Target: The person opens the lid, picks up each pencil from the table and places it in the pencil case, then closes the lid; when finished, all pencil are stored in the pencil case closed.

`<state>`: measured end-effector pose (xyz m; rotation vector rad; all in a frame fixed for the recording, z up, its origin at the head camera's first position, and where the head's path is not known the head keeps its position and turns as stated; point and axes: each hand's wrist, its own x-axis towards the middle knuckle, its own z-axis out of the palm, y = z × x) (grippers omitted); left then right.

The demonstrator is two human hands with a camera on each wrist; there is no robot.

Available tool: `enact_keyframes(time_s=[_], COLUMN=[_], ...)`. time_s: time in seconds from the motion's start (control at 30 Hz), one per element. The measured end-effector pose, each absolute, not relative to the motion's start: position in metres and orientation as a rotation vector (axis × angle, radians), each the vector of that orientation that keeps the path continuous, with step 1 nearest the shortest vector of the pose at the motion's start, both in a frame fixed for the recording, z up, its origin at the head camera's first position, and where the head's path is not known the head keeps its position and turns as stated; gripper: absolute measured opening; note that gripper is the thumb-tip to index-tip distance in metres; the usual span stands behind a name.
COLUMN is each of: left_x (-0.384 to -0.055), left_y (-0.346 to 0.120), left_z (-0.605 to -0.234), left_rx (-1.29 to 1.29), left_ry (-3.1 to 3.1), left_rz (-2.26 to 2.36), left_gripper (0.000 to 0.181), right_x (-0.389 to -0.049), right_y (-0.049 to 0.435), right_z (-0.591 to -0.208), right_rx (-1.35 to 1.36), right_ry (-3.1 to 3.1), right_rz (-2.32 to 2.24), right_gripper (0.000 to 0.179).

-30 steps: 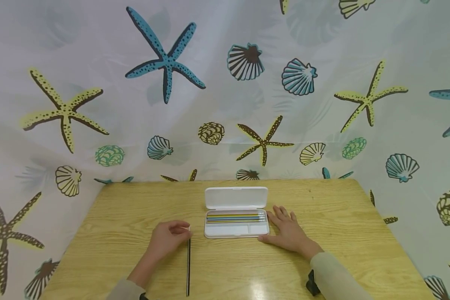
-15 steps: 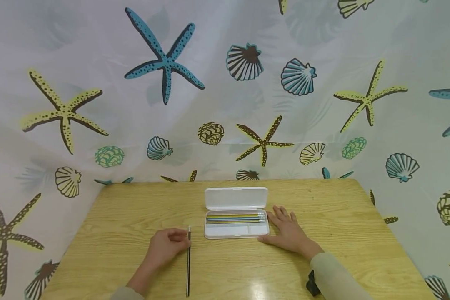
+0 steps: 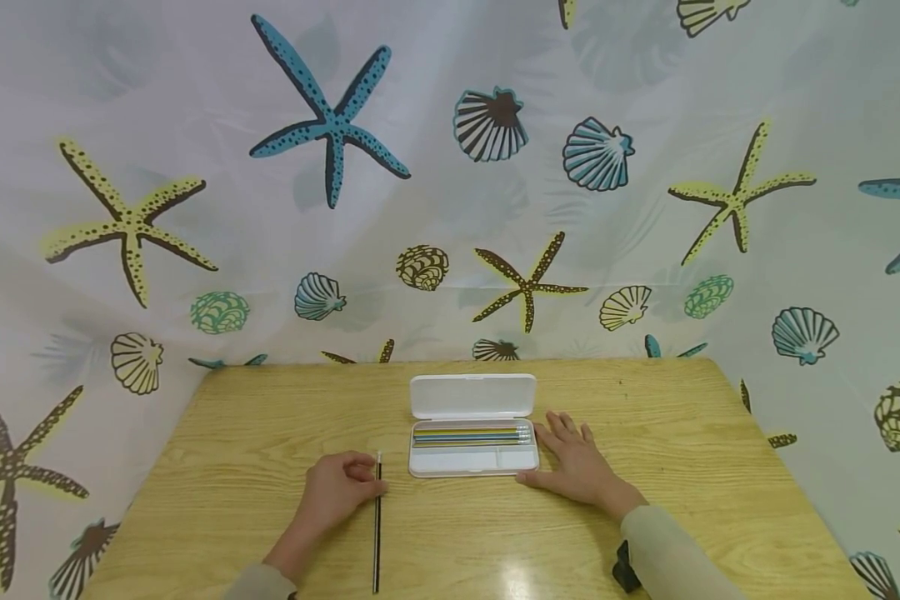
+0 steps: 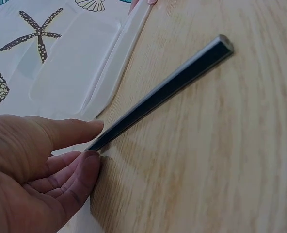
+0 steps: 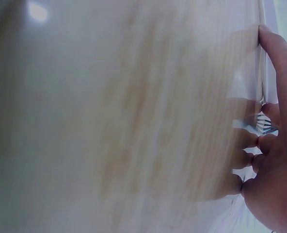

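My left hand (image 3: 342,487) is at the upper part of a dark pencil (image 3: 377,533) with light stripes, its white end beyond the fingers. In the left wrist view, thumb and fingertips pinch the pencil (image 4: 163,94), which runs out past them to a blunt end. A white pencil case (image 3: 453,461), lid raised, stands to the right. Several coloured pencils (image 3: 465,437) lie side by side in its rear compartment. My right hand (image 3: 579,465) rests with spread fingers at the case's right side, thumb by the front corner and fingertips along the edge.
Both hands are over a wooden table (image 3: 682,433). A white curtain (image 3: 450,192) printed with starfish and shells hangs behind it and on both sides. The raised case lid (image 3: 472,396) stands along the case's rear edge.
My left hand has slid slightly toward me along the pencil, from its white end to just below it. The pencil, the case and my right hand look unmoved.
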<state>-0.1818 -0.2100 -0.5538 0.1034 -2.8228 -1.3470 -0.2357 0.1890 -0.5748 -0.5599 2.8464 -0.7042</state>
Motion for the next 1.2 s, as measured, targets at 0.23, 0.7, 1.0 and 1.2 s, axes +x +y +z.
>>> enact_keyframes(time_s=[0.23, 0.7, 1.0, 1.2], left_x=[-0.182, -0.185, -0.191, -0.197], left_y=[-0.206, -0.209, -0.218, -0.219], left_z=[-0.551, -0.553, -0.556, -0.55], left_rx=[0.113, 0.104, -0.046, -0.179], left_ry=[-2.816, -2.845, -2.789, -2.765], left_rz=[-1.342, -1.406, -1.587, -1.649], left_gripper=[0.033, 0.019, 0.016, 0.016], right_x=[-0.235, -0.234, -0.236, -0.235], right_y=[0.19, 0.19, 0.191, 0.191], right_z=[-0.575, -0.576, -0.577, -0.578], right_rx=[-0.561, -0.559, -0.559, -0.557], right_ry=[2.849, 2.85, 2.844, 2.844], right_rz=[-0.7, -0.705, -0.705, -0.712], right_gripper=[0.1, 0.1, 0.101, 0.1])
